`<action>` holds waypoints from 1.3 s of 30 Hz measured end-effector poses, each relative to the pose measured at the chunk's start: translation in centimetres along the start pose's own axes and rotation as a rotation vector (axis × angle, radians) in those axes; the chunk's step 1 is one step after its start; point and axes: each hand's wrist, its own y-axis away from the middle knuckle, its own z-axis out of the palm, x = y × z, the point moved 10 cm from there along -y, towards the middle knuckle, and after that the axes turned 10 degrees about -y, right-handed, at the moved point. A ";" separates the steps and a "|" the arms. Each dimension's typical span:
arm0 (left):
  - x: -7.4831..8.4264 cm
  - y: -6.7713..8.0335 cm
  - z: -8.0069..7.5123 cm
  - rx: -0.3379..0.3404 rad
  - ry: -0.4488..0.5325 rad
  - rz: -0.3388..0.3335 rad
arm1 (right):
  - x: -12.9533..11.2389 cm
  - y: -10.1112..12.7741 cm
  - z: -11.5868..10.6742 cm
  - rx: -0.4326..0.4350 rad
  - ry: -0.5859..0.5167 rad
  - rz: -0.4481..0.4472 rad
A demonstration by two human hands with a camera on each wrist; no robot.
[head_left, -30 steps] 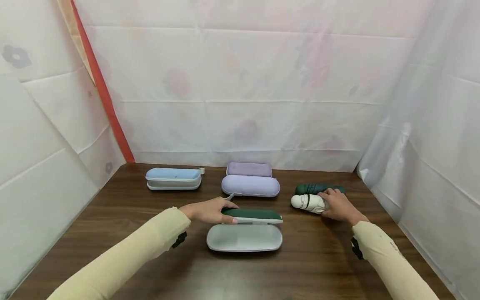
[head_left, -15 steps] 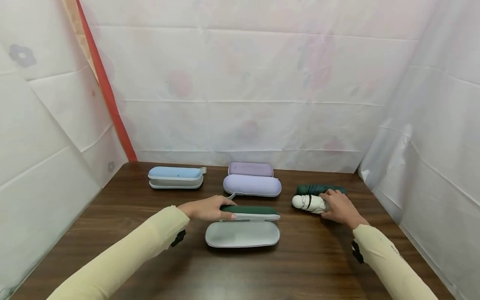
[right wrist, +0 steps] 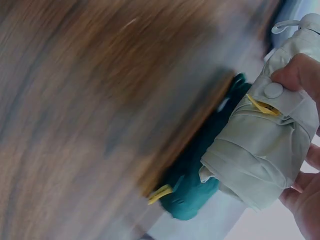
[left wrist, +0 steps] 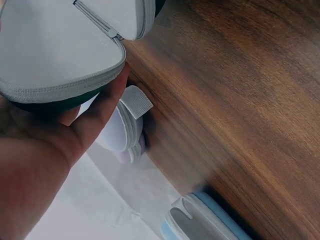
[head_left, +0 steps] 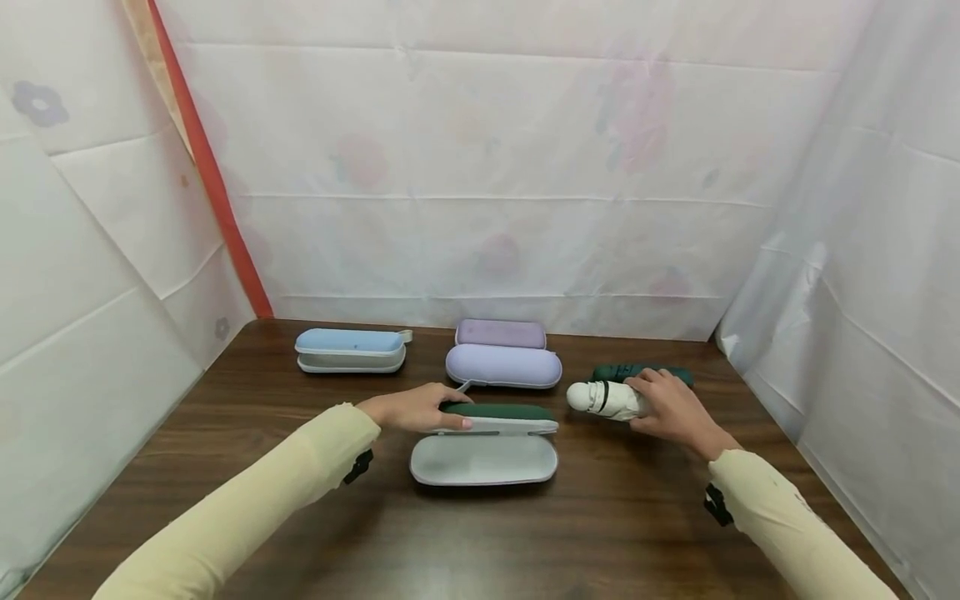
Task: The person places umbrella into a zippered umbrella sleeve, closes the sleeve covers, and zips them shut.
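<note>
My left hand pinches the raised lid of a green zip case, thumb on the pale inner side and fingers behind. The case stands open on the table, its light grey lining showing and its hollow facing me. My right hand grips a folded cream umbrella around its body; its round knob points left. In the right wrist view the cream umbrella shows a snap button and a yellow tag, with the thumb near the button. Just behind it lies a dark green folded umbrella.
A lavender case lies shut behind the green one, with a darker purple case behind that. At the back left sits a partly open light blue case. White sheets wall the brown wooden table.
My right hand has moved the cream umbrella slightly left, a little away from the dark green one. The left hand keeps its hold on the lid. The view has shifted slightly.
</note>
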 end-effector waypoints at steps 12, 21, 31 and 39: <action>-0.7 -0.1 -0.3 0.012 0.008 0.002 | -4.1 -0.6 -2.9 0.009 0.016 -0.035; -1.1 -0.1 -0.7 0.022 0.020 -0.018 | -6.6 -0.2 -4.5 0.025 -0.001 -0.082; -0.7 -0.1 -0.8 0.027 0.023 -0.015 | -9.5 0.6 -4.0 0.043 -0.020 -0.216; -0.2 -0.8 -0.4 0.020 0.024 -0.006 | -11.1 0.4 -2.1 0.039 -0.039 -0.235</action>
